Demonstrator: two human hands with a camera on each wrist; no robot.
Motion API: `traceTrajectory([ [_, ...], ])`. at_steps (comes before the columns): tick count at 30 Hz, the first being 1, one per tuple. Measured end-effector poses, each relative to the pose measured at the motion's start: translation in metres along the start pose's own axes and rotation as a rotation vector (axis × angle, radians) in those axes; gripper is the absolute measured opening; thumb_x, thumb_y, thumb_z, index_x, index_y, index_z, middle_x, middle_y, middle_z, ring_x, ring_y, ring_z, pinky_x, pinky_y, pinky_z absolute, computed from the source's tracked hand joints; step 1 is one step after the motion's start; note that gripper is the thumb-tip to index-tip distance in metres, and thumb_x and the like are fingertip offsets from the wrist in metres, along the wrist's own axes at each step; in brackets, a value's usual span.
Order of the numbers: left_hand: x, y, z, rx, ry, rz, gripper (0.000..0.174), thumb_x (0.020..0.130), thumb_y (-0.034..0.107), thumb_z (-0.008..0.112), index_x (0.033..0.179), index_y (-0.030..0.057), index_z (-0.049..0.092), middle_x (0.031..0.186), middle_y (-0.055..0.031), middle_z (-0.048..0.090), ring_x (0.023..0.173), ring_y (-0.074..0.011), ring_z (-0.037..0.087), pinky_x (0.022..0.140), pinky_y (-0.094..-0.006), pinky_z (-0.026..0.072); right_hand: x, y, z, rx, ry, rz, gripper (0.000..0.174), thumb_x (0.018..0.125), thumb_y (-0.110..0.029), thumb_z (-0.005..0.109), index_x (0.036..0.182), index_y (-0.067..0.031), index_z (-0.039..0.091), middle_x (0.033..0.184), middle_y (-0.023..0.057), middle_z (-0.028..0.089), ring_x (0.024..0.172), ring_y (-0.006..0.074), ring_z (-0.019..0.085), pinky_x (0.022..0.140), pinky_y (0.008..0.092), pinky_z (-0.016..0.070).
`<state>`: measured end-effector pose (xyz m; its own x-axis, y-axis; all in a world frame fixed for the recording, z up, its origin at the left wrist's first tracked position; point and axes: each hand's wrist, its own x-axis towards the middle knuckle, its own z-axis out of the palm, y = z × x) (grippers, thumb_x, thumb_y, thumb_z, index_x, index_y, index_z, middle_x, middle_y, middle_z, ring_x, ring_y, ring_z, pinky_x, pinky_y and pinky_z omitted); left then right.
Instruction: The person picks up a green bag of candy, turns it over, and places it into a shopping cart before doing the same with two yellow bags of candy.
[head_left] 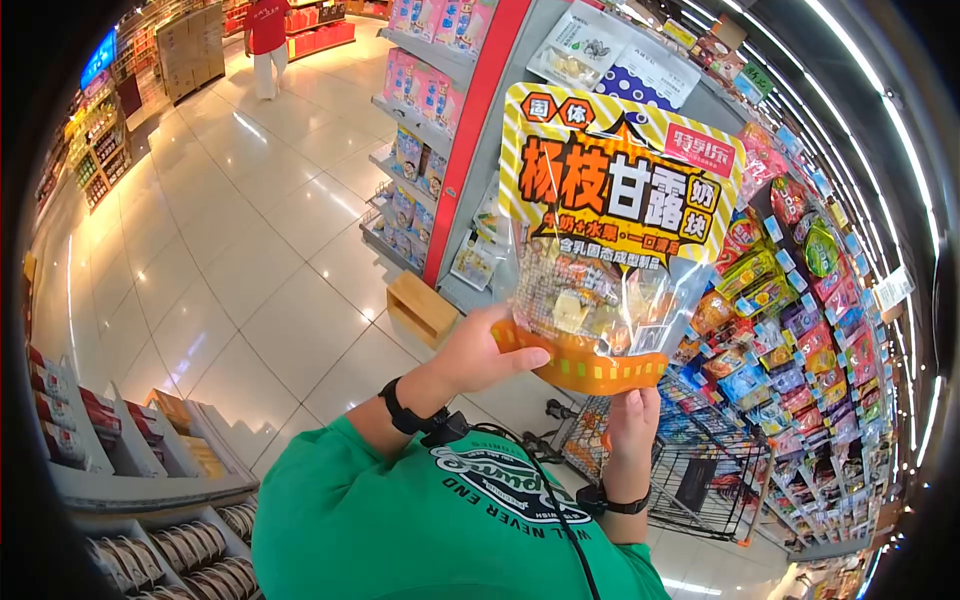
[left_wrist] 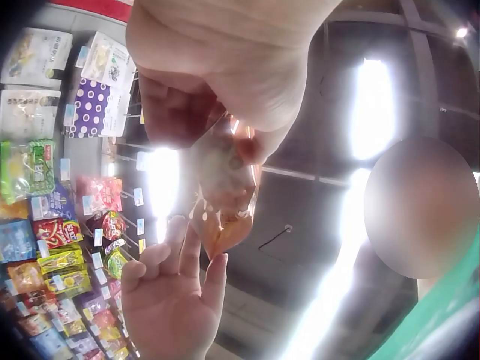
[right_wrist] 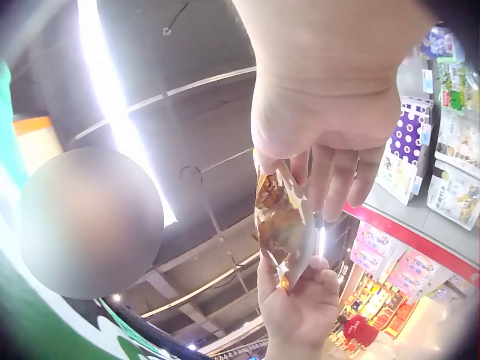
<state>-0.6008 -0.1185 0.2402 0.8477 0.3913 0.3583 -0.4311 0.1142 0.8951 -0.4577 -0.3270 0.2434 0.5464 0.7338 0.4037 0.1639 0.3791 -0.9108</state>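
The left hand (head_left: 485, 355) was clamped on the lower left corner of the snack bag (head_left: 612, 240); the right hand (head_left: 632, 425) pinched its lower right, thumb and forefinger together on it. The bag's long axis ran up from the hands, leaning slightly right, printed heading uppermost, before the shelves (head_left: 470, 285) and above the shopping cart (head_left: 700, 480).

Two hands, one left (head_left: 490, 350) and one right (head_left: 632, 425), share one snack bag (head_left: 600, 285). Two black wristbands (head_left: 402, 408) sit just behind them, one per wrist. One shopping cart (head_left: 705, 485) stands beyond the right hand; one wooden box (head_left: 420, 310) and one red-shirted person (head_left: 268, 30) lie beyond the left.
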Motion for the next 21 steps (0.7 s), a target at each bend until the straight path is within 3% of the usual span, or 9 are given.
traceTrajectory([
  [6,0.004,0.006,0.01,-0.014,-0.015,0.026,0.054,0.078,0.021,0.069,0.12,-0.0008,0.044,0.114,-0.0063,0.054,0.105,-0.0137,0.051,0.091,-0.0303,0.0407,0.0,-0.001,-0.01,-0.033,-0.016,-0.012,0.048,0.09,-0.032,0.05,0.122,0.0047,0.043,0.12,0.0109,0.051,0.113,0.0215,0.049,0.098,0.0379,0.0349],
  [8,0.005,0.014,0.013,0.025,-0.039,-0.002,0.051,0.081,0.019,0.064,0.122,-0.0009,0.042,0.115,-0.0066,0.054,0.106,-0.0136,0.05,0.092,-0.0298,0.04,0.002,-0.008,0.002,0.034,0.136,0.008,0.049,0.087,-0.036,0.056,0.112,0.005,0.051,0.11,0.0094,0.056,0.103,0.0186,0.053,0.091,0.033,0.0388],
  [14,0.01,0.009,0.016,-0.123,-0.055,-0.064,0.048,0.085,0.018,0.058,0.124,-0.0018,0.04,0.117,-0.0071,0.053,0.108,-0.0133,0.049,0.093,-0.0298,0.0392,-0.004,-0.017,-0.002,0.034,0.088,-0.023,0.048,0.085,-0.036,0.058,0.112,0.0036,0.052,0.113,0.0089,0.055,0.107,0.0191,0.051,0.093,0.034,0.038],
  [19,0.012,0.01,0.021,-0.114,-0.056,-0.077,0.047,0.085,0.018,0.058,0.124,-0.0019,0.04,0.118,-0.0072,0.053,0.107,-0.0132,0.05,0.093,-0.0299,0.0395,-0.004,-0.011,-0.01,0.03,0.109,-0.016,0.048,0.086,-0.034,0.058,0.116,0.0033,0.05,0.116,0.0093,0.054,0.109,0.0198,0.051,0.095,0.0351,0.0369],
  [21,0.013,0.009,0.023,-0.1,-0.061,-0.078,0.046,0.085,0.017,0.058,0.124,-0.0019,0.041,0.117,-0.0071,0.053,0.106,-0.013,0.05,0.092,-0.0298,0.0397,-0.005,-0.008,-0.014,0.076,0.069,-0.015,0.047,0.089,-0.028,0.052,0.123,0.0036,0.043,0.123,0.012,0.05,0.116,0.0237,0.048,0.1,0.0394,0.0355],
])
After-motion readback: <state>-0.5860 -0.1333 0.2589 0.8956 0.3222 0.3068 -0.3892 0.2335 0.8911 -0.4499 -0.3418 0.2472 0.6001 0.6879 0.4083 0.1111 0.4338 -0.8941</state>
